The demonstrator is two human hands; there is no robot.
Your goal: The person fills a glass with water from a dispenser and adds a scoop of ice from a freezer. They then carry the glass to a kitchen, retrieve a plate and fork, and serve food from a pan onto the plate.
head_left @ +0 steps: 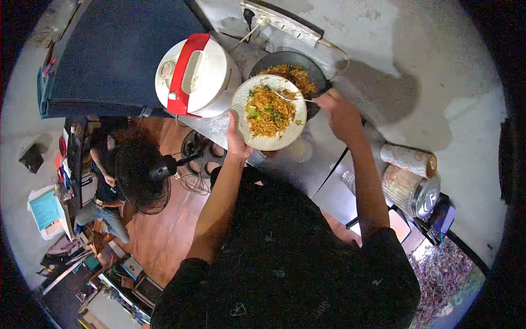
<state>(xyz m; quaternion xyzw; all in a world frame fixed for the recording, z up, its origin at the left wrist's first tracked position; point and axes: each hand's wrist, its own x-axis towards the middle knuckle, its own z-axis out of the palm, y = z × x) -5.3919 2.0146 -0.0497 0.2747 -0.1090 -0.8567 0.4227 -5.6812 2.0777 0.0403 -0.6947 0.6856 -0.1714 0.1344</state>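
A pale textured plate (238, 112) bears a heap of orange-brown food (266, 114) with green pieces. My left hand (237, 138) grips the plate's lower left rim, thumb on top. My right hand (337, 112) is closed round the handle of a metal utensil (300, 100), whose head rests at the upper right of the food. Behind the plate, and partly hidden by it, a dark pan (268, 59) holds more of the same food.
A white jug with a red handle (183, 77) stands left of the plate. At right are a patterned roll (408, 159) and a lidded container (408, 189). A power strip (282, 22) is on the wall. A fan (143, 175) and a seated person (107, 192) are lower left.
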